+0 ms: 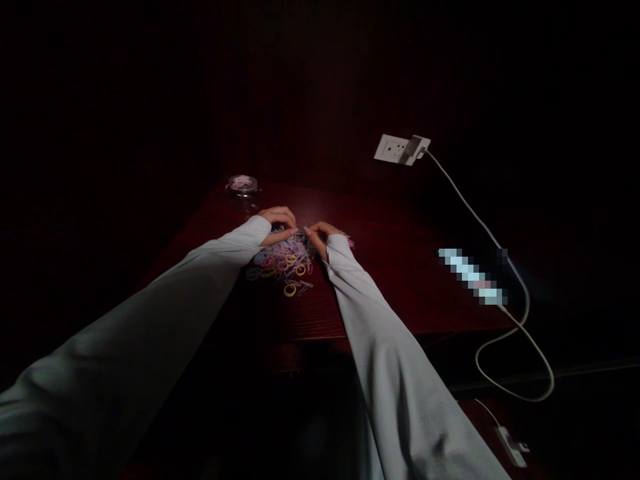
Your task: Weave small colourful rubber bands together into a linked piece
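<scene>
A heap of small colourful hair ties and hair clips (280,257) lies on the dark red table, in pinks, purples, blues and yellows. My left hand (278,223) is at the heap's far left side, fingers bent and thumb drawn in towards them. Facing it from the right, my right hand (323,233) has thumb and fingertips brought together over the heap. The fingertips of both hands nearly meet; whatever they pinch is too small and dim to make out. A yellow hair tie (290,291) and a hair clip (305,288) lie at the near edge.
A clear round jar (243,197) with a patterned lid stands at the back left. On the right lies a blurred-out lit device (470,275). Its white cable (473,213) runs to a charger in the wall socket (393,149). A white plug (510,445) is low at right.
</scene>
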`<action>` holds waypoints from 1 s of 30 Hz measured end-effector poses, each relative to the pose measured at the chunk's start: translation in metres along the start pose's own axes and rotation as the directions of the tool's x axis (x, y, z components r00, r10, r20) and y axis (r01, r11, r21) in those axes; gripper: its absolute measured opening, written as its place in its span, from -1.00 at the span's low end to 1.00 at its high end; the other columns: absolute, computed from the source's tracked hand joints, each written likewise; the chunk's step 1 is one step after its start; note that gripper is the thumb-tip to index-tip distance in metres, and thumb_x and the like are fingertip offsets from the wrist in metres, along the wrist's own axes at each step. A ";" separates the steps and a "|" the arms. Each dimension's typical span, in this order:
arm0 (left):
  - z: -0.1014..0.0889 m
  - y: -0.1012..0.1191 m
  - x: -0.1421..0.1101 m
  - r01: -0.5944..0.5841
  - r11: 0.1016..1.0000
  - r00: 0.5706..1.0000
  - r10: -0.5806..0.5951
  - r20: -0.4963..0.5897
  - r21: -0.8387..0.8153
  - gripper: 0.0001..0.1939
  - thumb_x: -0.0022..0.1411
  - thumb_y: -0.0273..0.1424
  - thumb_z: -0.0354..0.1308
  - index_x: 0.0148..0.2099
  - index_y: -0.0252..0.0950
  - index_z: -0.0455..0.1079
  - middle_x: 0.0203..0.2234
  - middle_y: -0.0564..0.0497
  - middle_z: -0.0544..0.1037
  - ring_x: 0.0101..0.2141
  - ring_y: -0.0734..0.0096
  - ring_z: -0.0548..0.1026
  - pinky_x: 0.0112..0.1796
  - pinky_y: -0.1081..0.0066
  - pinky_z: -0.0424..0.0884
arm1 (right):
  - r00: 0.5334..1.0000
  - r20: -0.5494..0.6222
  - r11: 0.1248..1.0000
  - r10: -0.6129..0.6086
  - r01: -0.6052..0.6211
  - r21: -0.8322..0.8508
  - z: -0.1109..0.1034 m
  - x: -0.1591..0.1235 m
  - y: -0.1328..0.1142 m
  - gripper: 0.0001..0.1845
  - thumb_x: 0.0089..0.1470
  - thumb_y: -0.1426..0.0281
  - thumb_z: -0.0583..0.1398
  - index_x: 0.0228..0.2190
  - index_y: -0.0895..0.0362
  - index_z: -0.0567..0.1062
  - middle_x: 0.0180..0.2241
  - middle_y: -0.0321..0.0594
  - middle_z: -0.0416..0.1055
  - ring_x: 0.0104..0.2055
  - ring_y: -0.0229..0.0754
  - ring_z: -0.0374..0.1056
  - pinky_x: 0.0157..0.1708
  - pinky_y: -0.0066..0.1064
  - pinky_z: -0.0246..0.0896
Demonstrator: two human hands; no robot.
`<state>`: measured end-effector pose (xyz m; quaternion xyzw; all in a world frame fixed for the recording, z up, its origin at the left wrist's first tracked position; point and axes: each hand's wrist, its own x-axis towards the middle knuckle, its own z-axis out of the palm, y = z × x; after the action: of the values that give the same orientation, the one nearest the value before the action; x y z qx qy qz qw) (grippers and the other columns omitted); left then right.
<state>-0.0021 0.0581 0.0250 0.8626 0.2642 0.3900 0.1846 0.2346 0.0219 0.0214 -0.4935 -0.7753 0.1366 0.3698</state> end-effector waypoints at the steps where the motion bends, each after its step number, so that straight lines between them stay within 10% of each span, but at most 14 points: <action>1: 0.000 0.001 0.000 -0.003 1.000 1.000 0.003 0.006 0.001 -0.67 0.48 -0.13 0.23 -0.21 -0.27 0.62 -0.12 -0.14 0.67 -0.14 0.27 0.61 -0.10 0.27 0.56 | 1.000 -0.001 1.000 -0.006 0.006 0.002 0.000 0.000 0.000 -0.45 0.40 -0.15 0.13 -0.33 0.01 0.59 -0.27 -0.19 0.63 -0.22 -0.10 0.48 -0.13 -0.31 0.33; 20: 0.011 -0.031 0.010 -0.030 0.996 0.999 0.027 0.039 0.087 -0.62 0.29 0.02 0.38 -0.19 -0.20 0.64 -0.23 -0.07 0.63 -0.22 0.27 0.55 -0.16 0.29 0.48 | 1.000 -0.001 0.999 0.022 -0.021 0.047 0.001 -0.002 -0.002 -0.40 0.37 -0.21 0.08 -0.40 0.00 0.49 -0.39 -0.26 0.54 -0.33 -0.16 0.37 -0.30 -0.37 0.20; 30: 0.001 -0.004 0.001 -0.007 0.999 0.999 0.006 0.040 0.034 -0.64 0.49 -0.08 0.22 -0.16 -0.23 0.66 -0.15 -0.11 0.68 -0.17 0.31 0.59 -0.12 0.32 0.52 | 1.000 -0.012 1.000 0.009 -0.008 0.021 0.004 -0.001 0.003 -0.33 0.37 -0.26 0.05 -0.42 0.01 0.49 -0.41 -0.26 0.54 -0.34 -0.17 0.39 -0.30 -0.38 0.23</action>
<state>-0.0020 0.0620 0.0228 0.8740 0.2641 0.3690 0.1739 0.2334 0.0229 0.0164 -0.4937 -0.7694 0.1434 0.3791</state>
